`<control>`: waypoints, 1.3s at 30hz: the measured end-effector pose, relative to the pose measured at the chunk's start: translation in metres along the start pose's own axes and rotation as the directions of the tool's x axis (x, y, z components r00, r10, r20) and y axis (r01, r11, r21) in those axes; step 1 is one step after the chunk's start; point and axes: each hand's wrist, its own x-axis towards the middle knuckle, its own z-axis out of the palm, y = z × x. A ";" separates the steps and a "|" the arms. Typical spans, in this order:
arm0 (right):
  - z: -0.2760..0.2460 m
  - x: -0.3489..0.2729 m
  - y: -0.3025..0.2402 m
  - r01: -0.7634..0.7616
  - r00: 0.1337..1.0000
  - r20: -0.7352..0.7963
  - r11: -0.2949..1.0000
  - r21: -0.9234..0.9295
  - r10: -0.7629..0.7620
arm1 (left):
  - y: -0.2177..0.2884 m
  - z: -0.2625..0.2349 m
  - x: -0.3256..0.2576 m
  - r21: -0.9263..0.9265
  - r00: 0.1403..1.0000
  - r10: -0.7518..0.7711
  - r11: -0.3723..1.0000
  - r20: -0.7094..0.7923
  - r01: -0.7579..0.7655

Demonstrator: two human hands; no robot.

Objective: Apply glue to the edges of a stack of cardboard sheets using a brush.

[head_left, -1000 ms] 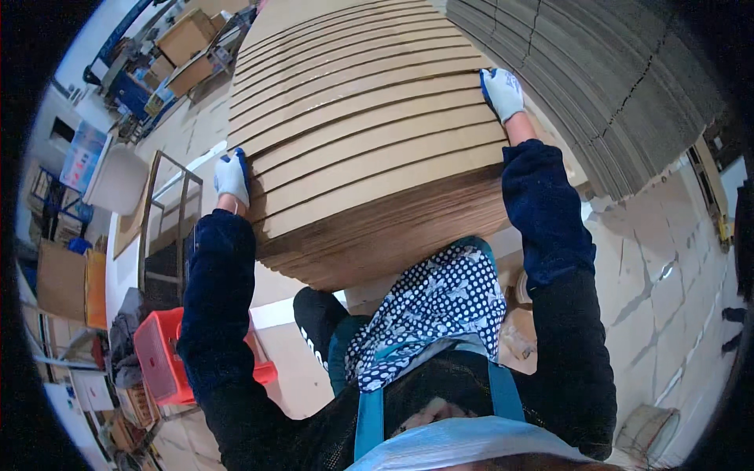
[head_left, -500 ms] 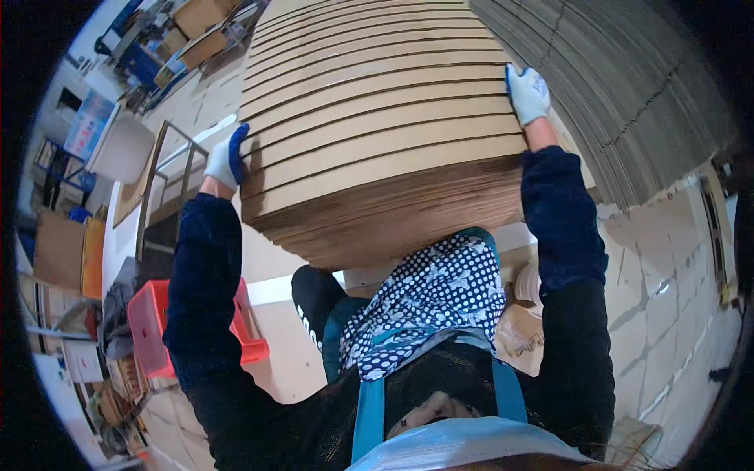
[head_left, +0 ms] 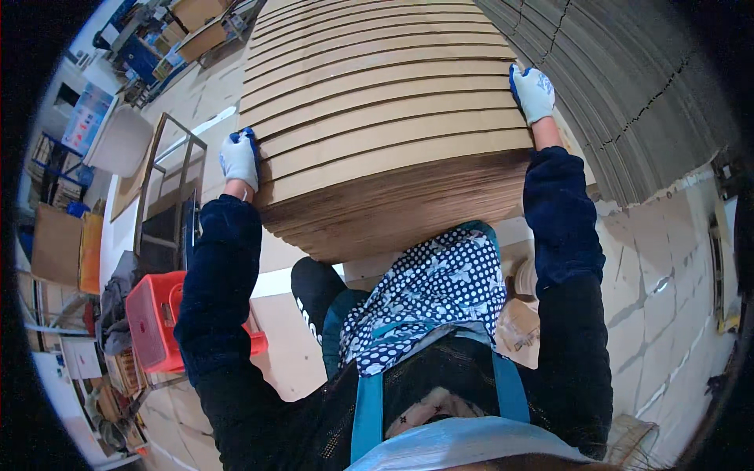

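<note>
A tall stack of brown cardboard sheets stands in front of me, its layers fanned back in overlapping steps. At its left edge my left hand, in a white glove with blue fingers, is closed on the side of the sheets. My right hand, gloved the same way, grips the right edge somewhat farther back. The fingertips of both hands are partly hidden at the cardboard edges. Below the nearest step, the ragged front of the pile faces my patterned apron.
A large pile of grey sheets rises close on the right. To the left are a metal-framed stand and a red plastic stool. A tan bucket sits by my right forearm.
The near sheets have shifted slightly right. My left hand has moved right with them, its fingers now curled at the edge; my right hand has moved a little to the right.
</note>
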 end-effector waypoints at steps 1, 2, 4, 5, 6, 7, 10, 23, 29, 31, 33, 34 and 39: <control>-0.004 0.000 -0.005 -0.006 0.999 0.049 1.000 -0.002 0.006 | -0.003 0.000 0.003 0.078 0.999 0.034 0.996 -0.016 -0.033; -0.006 -0.001 -0.005 -0.002 0.998 0.056 1.000 -0.003 0.002 | -0.009 -0.005 0.005 0.167 0.997 0.070 0.984 -0.026 -0.064; -0.010 0.003 -0.010 0.077 0.997 0.034 0.997 -0.013 -0.076 | -0.016 -0.018 0.017 0.079 0.994 0.098 0.992 0.038 -0.100; -0.007 0.000 -0.011 0.120 0.992 0.028 0.993 -0.015 -0.119 | -0.025 -0.027 0.023 -0.013 0.986 0.134 0.991 0.098 -0.134; -0.007 -0.002 -0.002 0.125 0.992 0.036 0.992 -0.013 -0.125 | -0.032 -0.032 0.024 -0.114 0.971 0.182 0.980 0.155 -0.165; -0.016 0.001 0.029 0.014 0.974 0.205 0.934 0.356 -0.093 | -0.013 -0.027 0.015 -0.139 0.965 0.189 0.977 0.183 -0.165; -0.051 -0.013 0.062 0.012 0.935 0.323 0.926 0.379 -0.144 | -0.001 -0.088 -0.021 -0.190 0.775 -0.203 0.904 0.599 0.384; -0.110 -0.063 0.042 0.436 0.887 0.330 0.823 -0.364 -0.324 | 0.060 -0.111 -0.072 0.401 0.872 -0.208 0.916 0.442 0.016; -0.065 -0.067 0.075 -0.087 0.981 0.187 0.749 0.657 -0.050 | 0.069 -0.102 -0.102 -0.528 0.827 -0.115 0.719 0.551 0.452; -0.046 -0.071 0.070 0.105 0.990 0.009 0.783 0.613 -0.140 | 0.011 -0.106 -0.095 -0.311 0.918 0.081 0.949 0.389 0.048; -0.041 -0.071 0.072 0.340 0.940 -0.162 0.877 0.340 -0.301 | -0.001 -0.096 -0.093 -0.156 0.918 0.188 0.978 0.348 -0.141; -0.040 -0.071 0.075 0.432 0.893 -0.222 0.885 0.176 -0.392 | 0.006 -0.087 -0.094 -0.214 0.930 0.134 0.975 0.341 -0.062; -0.034 -0.064 0.059 0.365 0.915 -0.115 0.914 -0.175 -0.387 | 0.005 -0.071 -0.075 -0.292 0.918 -0.056 0.939 0.393 0.182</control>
